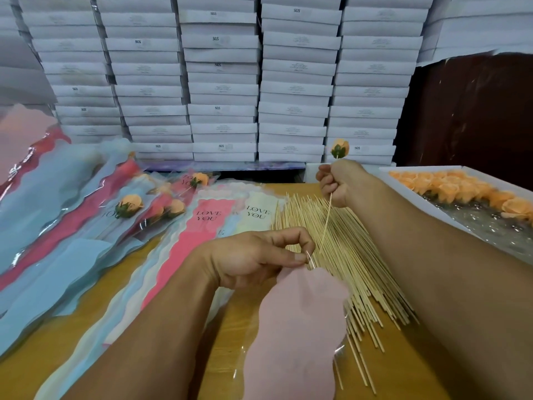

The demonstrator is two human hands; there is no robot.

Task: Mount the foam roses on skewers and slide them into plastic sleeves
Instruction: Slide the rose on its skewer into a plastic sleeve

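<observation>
Above skewer pile [340, 264], right hand [336, 183] grips skewer [326, 219] with orange foam rose [340, 148] mounted on far end; stick runs far-to-near, bare tip pointing down toward left hand [253, 261]. Left hand pinches mouth of pink plastic sleeve [297, 327], just left of tip; sleeve trails near. Judgement: tip must enter pinched opening. Loose skewers beneath could snag. Rose tray [461, 203] far right; finished sleeved roses [129, 206] left.

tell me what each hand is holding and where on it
The right hand grips a skewer about midway along its shaft, with an orange foam rose on top. The left hand pinches the top edge of a pink plastic sleeve.
</observation>
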